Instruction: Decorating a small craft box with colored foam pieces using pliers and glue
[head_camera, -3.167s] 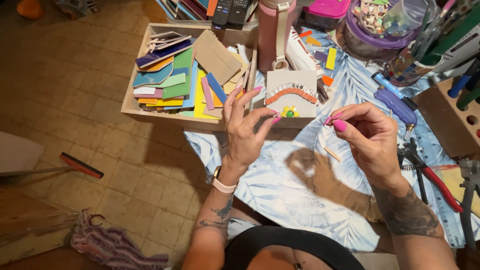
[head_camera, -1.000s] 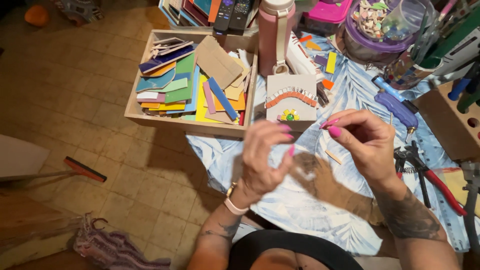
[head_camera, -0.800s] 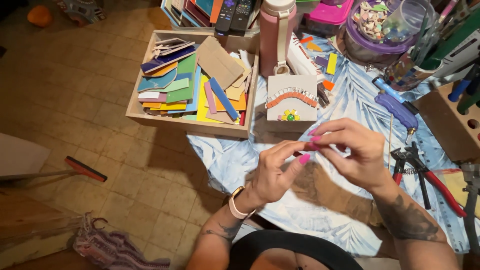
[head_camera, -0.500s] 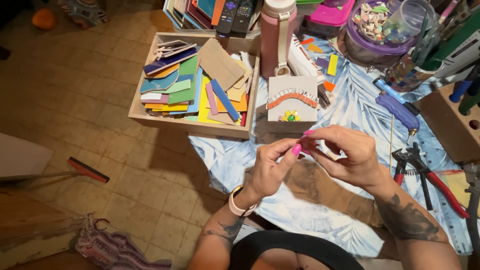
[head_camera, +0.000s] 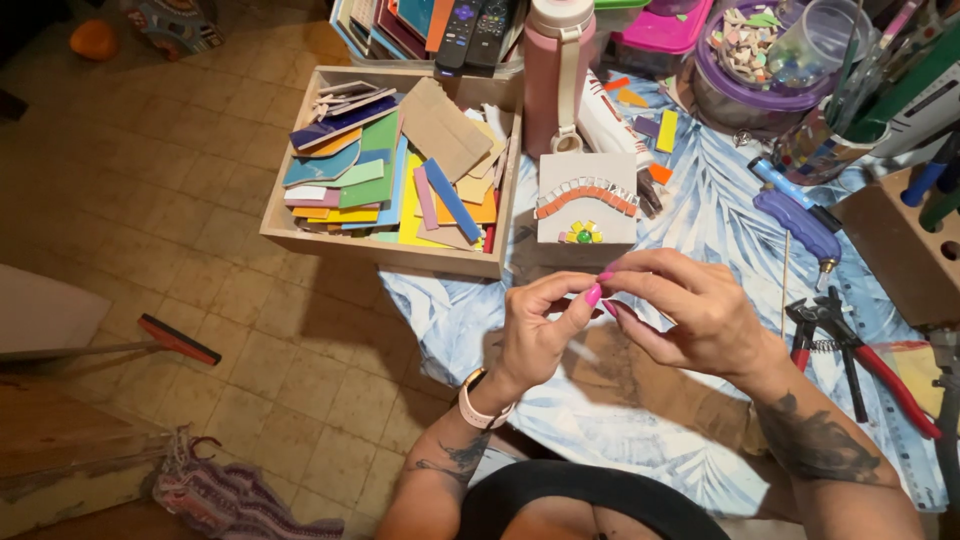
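Over the table with the blue leaf-pattern cloth (head_camera: 700, 220), the person works with both hands close together. At the table's left edge stands a wooden box (head_camera: 390, 250) full of flat coloured tile pieces (head_camera: 380, 175), and behind it a pink bottle (head_camera: 558, 75). A purple bowl of small mosaic chips (head_camera: 745, 60) is near the far right, and red-handled nippers (head_camera: 860, 355) lie on the right side. Between the box and the hands sits a small grey square block with an arc of orange tiles (head_camera: 587, 197).

The left hand (head_camera: 535, 335) and the right hand (head_camera: 690, 315) meet just in front of this block, fingertips touching. Both are pinched narrow on a very small piece (head_camera: 606, 297); it is almost hidden by the fingers, so its colour and shape cannot be told.

Such a chip is probably light, stiff and brittle, maybe with sharp broken edges, and it can slip easily from smooth nails. It seems best held by its flat faces between thumb and index finger, with gentle pressure, not by the edges.
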